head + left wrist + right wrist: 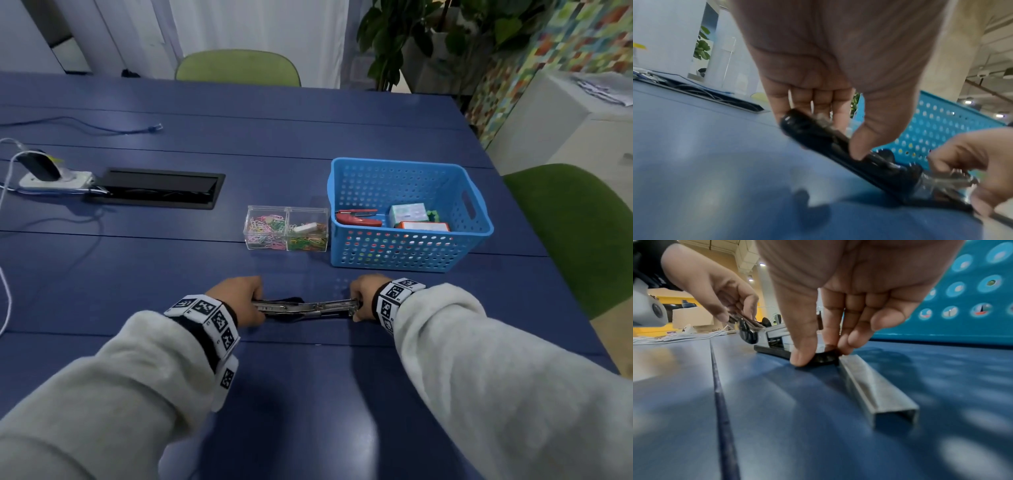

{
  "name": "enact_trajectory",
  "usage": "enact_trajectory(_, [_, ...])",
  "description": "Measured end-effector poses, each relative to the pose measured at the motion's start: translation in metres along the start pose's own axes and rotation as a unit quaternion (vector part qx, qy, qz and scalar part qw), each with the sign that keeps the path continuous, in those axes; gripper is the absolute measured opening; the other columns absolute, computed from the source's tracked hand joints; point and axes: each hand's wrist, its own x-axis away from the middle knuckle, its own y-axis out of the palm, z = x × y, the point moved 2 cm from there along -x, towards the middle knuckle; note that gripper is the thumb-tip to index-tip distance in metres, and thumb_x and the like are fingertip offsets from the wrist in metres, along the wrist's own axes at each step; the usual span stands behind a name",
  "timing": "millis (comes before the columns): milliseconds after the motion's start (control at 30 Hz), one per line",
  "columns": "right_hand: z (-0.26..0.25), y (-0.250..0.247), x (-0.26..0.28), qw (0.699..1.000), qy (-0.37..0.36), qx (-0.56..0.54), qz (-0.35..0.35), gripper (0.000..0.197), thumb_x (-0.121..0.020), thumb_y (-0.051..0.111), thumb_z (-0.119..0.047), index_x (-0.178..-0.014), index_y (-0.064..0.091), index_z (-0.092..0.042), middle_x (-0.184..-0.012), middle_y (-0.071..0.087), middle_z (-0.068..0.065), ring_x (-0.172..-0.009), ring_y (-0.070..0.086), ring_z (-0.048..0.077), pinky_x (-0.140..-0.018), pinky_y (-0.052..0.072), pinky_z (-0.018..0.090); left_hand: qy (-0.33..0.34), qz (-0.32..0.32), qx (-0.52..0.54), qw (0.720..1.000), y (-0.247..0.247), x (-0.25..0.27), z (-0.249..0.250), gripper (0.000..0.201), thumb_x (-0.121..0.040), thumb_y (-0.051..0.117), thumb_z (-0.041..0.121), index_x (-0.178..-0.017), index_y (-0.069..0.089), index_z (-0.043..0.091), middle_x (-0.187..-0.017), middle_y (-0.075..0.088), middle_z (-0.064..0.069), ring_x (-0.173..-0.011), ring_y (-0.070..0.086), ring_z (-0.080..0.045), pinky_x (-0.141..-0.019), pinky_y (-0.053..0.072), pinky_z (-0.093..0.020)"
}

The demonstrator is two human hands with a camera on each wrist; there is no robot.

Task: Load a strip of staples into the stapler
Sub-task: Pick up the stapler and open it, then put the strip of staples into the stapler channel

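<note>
A black and metal stapler point(308, 306) lies swung open and flat on the blue table point(171, 274). My left hand point(255, 305) grips its black left end, thumb on the near side and fingers on the far side point(834, 134). My right hand point(356, 305) pinches the other end between thumb and fingers point(820, 353). The metal magazine point(777, 335) shows between the two hands. A loose strip of staples point(875, 391) lies on the table right by my right hand, pointing toward me. In the head view the strip is hidden.
A blue perforated basket point(407, 246) stands just behind my right hand, holding a red stapler point(358, 217) and small boxes point(409, 214). Two clear boxes of paper clips point(286, 228) sit beside it. A power strip point(54, 178), cables and a cable hatch point(157, 186) lie far left.
</note>
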Motion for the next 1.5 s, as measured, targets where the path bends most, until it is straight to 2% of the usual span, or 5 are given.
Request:
enact_trajectory(267, [0.003, 0.001, -0.001, 1.0, -0.004, -0.013, 0.001, 0.037, -0.071, 0.075, -0.032, -0.1, 0.061, -0.014, -0.094, 0.056, 0.002, -0.084, 0.054, 0.021, -0.076, 0.046, 0.031, 0.112, -0.077, -0.044, 0.99, 0.031, -0.012, 0.034, 0.062, -0.086, 0.057, 0.021, -0.138, 0.031, 0.042, -0.13, 0.05, -0.005, -0.12, 0.05, -0.028, -0.101, 0.045, -0.042])
enact_trajectory(467, [0.035, -0.001, 0.023, 0.997, 0.053, -0.043, 0.029, 0.056, -0.071, 0.073, -0.034, -0.122, 0.053, -0.019, -0.127, 0.055, 0.005, -0.113, 0.055, 0.025, -0.094, 0.046, 0.031, 0.136, -0.09, -0.09, 0.983, 0.031, -0.016, 0.039, 0.059, -0.088, 0.052, 0.015, -0.135, 0.035, 0.046, -0.129, 0.048, -0.006, -0.119, 0.05, -0.029, -0.096, 0.045, -0.039])
enact_trajectory(1067, [0.04, 0.011, 0.036, 0.991, 0.125, -0.038, 0.012, 0.027, -0.075, 0.06, -0.031, -0.094, 0.066, -0.014, -0.094, 0.066, 0.006, -0.082, 0.06, 0.024, -0.076, 0.052, 0.031, 0.138, -0.096, -0.096, 0.981, 0.028, -0.018, 0.04, 0.061, -0.087, 0.051, 0.012, -0.133, 0.037, 0.049, -0.13, 0.047, -0.006, -0.119, 0.05, -0.029, -0.095, 0.045, -0.038])
enact_trajectory(1200, [0.033, -0.008, 0.044, 0.983, 0.084, -0.132, 0.099, 0.004, -0.074, 0.062, -0.028, -0.073, 0.06, -0.025, -0.079, 0.06, -0.002, -0.084, 0.062, 0.023, -0.078, 0.051, 0.027, 0.14, -0.093, -0.096, 0.981, 0.027, -0.019, 0.04, 0.06, -0.086, 0.051, 0.013, -0.132, 0.038, 0.048, -0.129, 0.048, -0.006, -0.118, 0.051, -0.03, -0.094, 0.046, -0.039])
enact_trajectory(1500, [-0.012, -0.009, 0.033, 0.996, -0.048, -0.021, 0.079, 0.021, -0.08, 0.055, -0.024, -0.096, 0.067, -0.018, -0.102, 0.057, 0.005, -0.099, 0.058, 0.027, -0.085, 0.048, 0.033, 0.138, -0.093, -0.097, 0.981, 0.026, -0.018, 0.041, 0.058, -0.086, 0.052, 0.013, -0.132, 0.039, 0.047, -0.13, 0.048, -0.008, -0.118, 0.051, -0.032, -0.098, 0.047, -0.043])
